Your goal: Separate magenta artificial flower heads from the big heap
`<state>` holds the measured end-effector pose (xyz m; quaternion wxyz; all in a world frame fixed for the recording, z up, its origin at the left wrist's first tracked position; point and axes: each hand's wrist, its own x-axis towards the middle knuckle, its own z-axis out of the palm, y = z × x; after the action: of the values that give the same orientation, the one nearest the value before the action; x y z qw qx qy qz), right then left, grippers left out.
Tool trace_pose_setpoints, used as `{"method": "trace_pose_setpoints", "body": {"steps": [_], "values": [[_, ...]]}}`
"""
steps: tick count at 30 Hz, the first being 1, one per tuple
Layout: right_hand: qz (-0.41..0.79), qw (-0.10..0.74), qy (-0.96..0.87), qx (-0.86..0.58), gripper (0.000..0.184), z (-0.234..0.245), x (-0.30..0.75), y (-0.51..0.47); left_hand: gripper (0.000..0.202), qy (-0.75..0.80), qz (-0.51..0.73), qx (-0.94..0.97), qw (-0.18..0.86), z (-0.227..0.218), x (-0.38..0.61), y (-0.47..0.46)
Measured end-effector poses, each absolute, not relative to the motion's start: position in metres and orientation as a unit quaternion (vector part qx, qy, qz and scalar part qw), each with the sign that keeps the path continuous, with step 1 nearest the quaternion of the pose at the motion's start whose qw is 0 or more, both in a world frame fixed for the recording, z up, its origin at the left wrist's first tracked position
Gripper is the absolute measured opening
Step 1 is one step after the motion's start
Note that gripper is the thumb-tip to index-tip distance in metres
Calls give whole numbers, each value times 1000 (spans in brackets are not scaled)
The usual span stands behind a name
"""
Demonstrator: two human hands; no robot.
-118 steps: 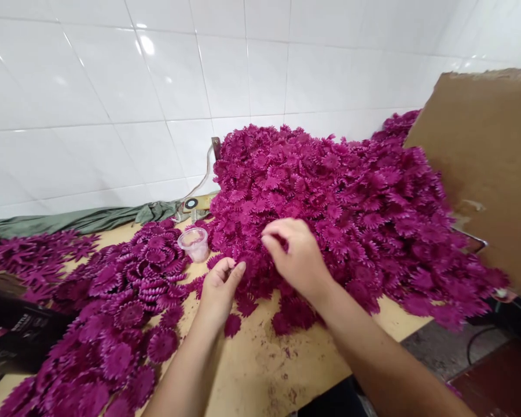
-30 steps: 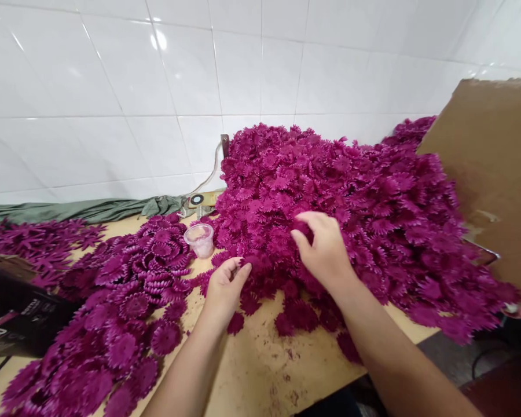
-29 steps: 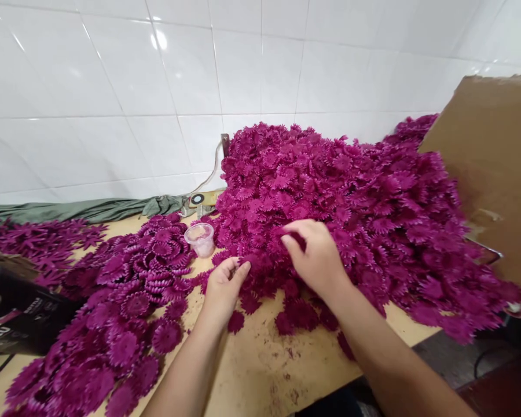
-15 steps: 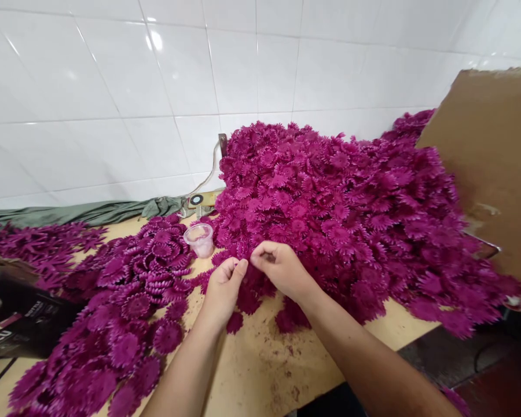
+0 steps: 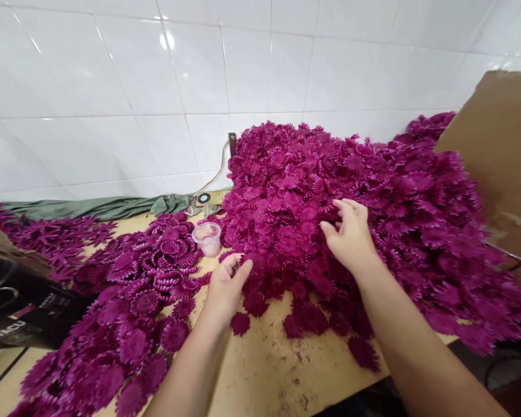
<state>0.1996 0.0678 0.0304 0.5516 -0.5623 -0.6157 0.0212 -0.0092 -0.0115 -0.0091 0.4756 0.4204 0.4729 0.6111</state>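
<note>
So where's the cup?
In the head view, the cup stands left of centre, just beyond the left hand, between the low flower pile and the tall pile.

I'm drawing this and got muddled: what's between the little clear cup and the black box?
In the head view, a heap of purple flower pieces lies between the clear cup and the black box.

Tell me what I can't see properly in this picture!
Head view:
Anything pinched in the left grip: its fingers hide it.
Tabletop under the purple pile: the pile covers it.
Black box, left end: cut off by the edge.
Stuff in the clear cup: too small.
</note>
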Motion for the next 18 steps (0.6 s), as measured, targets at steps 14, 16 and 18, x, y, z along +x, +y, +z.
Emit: {"method": "trace_pose_setpoints", "body": {"steps": [14,16,18], "values": [[378,380,-732,-420,11,12,119,14,43,520,581,429,457,-10,-2,-14],[386,403,-715,-421,12,12,120,17,41,520,574,444,450,-7,-2,-15],[361,432,-706,-429,13,12,120,19,38,520,571,455,445,-3,-1,-15]]}}
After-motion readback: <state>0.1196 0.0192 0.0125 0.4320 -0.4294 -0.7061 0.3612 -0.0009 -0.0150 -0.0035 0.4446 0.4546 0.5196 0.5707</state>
